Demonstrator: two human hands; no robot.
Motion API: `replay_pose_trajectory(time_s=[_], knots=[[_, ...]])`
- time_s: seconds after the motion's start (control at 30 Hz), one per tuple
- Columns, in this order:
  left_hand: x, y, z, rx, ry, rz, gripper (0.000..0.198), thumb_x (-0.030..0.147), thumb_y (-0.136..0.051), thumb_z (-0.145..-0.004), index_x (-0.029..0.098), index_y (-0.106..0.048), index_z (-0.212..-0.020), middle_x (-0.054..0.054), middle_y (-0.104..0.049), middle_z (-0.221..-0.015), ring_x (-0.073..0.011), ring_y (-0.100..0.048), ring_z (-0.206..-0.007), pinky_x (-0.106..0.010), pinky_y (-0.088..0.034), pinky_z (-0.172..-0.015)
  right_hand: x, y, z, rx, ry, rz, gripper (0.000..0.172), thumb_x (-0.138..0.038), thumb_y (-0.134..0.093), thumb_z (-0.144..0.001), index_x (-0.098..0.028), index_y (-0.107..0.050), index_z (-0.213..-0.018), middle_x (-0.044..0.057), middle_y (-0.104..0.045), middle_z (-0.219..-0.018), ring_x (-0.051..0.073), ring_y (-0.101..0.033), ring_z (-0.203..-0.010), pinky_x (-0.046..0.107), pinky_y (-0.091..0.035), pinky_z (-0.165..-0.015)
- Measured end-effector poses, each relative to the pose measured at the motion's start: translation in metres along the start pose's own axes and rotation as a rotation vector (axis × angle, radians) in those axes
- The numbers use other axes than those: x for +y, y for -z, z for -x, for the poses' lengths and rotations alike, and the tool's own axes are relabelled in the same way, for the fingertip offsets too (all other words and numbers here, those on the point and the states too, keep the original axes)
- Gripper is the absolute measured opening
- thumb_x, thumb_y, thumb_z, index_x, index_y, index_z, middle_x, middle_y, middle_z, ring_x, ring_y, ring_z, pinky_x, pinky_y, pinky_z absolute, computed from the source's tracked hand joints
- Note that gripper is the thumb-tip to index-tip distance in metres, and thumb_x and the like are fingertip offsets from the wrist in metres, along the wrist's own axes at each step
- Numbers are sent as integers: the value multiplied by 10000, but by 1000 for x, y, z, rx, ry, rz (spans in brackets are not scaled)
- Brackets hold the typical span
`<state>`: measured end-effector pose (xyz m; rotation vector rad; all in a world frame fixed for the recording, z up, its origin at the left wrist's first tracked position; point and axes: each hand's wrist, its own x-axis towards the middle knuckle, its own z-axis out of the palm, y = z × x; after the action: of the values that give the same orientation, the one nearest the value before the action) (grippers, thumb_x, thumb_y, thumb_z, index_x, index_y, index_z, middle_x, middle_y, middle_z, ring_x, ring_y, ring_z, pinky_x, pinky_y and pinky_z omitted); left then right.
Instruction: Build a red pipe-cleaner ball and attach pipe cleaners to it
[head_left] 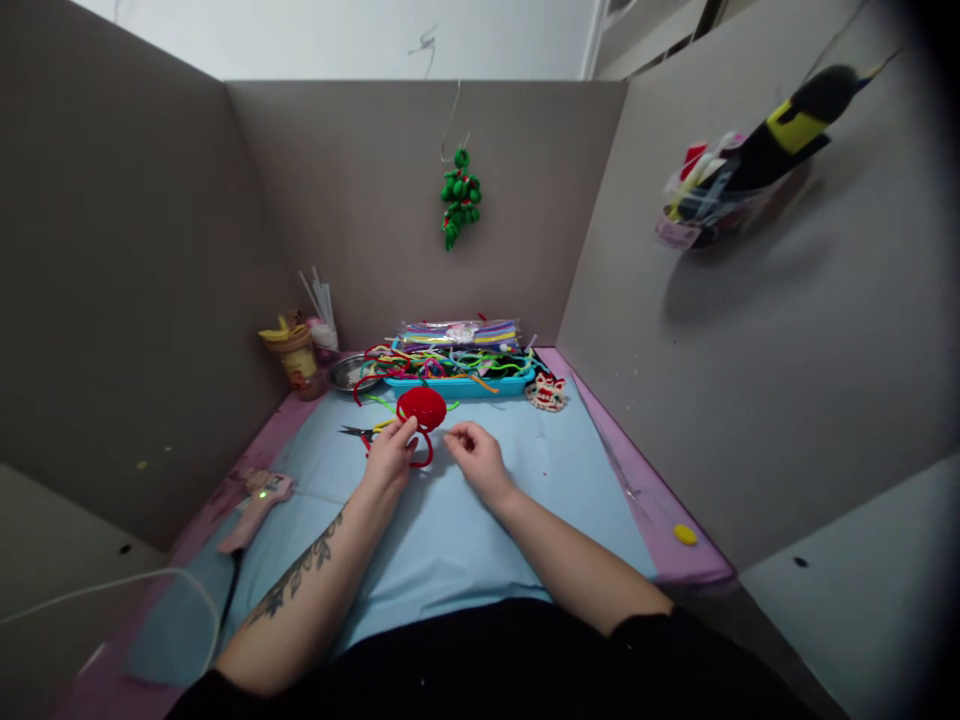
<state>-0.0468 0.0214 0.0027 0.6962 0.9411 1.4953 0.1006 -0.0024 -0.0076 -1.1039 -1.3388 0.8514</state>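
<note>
Left hand (390,455) pinches the red pipe-cleaner piece (421,412) by its tail loop, steadying it on the blue mat (450,530). Right hand (476,455) rests beside, loosely curled, empty. Scissors (358,433) lie near.

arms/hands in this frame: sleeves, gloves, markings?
Both hands bare, no gloves: left hand, right hand. Forearms are uncovered. A dark tattoo of leafy, vine-like shapes runs along the left forearm; the right forearm shows no marking. Black clothing fills the bottom edge. Rings or a watch: none visible, though the hands are small in the picture.
</note>
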Motion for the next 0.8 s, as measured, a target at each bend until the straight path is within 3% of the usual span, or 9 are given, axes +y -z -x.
replay_pose_trajectory(time_s=[0.1, 0.2, 0.4, 0.5, 0.6, 0.8], knots=[[-1, -2, 0, 50, 57, 122, 328, 278, -860, -532, 152, -607, -697, 38, -634, -674, -74, -550, -610, -192, -387, -583, 4, -13, 3, -193, -108, 35, 240, -357, -671, -706, -199, -628, -882, -82, -442, -520, 105, -405, -495, 241, -337, -535], [0, -4, 1, 53, 100, 201, 314, 231, -856, -547, 152, -591, -695, 40, -634, -663, -74, -554, -584, -193, -371, -546, 12, -21, 1, -306, -106, 147, 87, -265, -615, -712, -182, -605, -688, -65, -467, -523, 95, -408, -504, 227, -309, -519], [16, -2, -5, 126, 122, 351, 192, 142, -792, -655, 162, -608, -706, 44, -641, -631, -61, -561, -550, -176, -379, -518, 22, -3, -11, -199, 19, 477, 101, -158, -532, -694, -191, -590, -618, -38, -521, -539, 114, -448, -548, 231, -291, -541], [24, 1, -8, 179, 138, 393, 135, 107, -739, -722, 165, -617, -716, 49, -628, -602, -49, -539, -507, -161, -375, -487, 21, 10, -17, -127, 22, 518, 104, -155, -523, -692, -190, -596, -626, -27, -551, -557, 120, -474, -569, 235, -315, -561], [25, 2, -10, 203, 171, 403, 117, 101, -715, -752, 164, -619, -728, 47, -620, -593, -46, -535, -489, -157, -376, -471, 14, 16, -21, -48, 23, 389, 85, -177, -538, -698, -190, -591, -634, -29, -564, -563, 123, -502, -575, 236, -360, -579], [13, 0, -7, 170, 216, 371, 139, 110, -741, -728, 160, -612, -728, 43, -605, -581, -57, -537, -489, -175, -382, -472, -4, 4, -16, 18, -57, -324, 198, -375, -673, -718, -197, -594, -753, -21, -639, -607, 145, -621, -584, 270, -502, -592]])
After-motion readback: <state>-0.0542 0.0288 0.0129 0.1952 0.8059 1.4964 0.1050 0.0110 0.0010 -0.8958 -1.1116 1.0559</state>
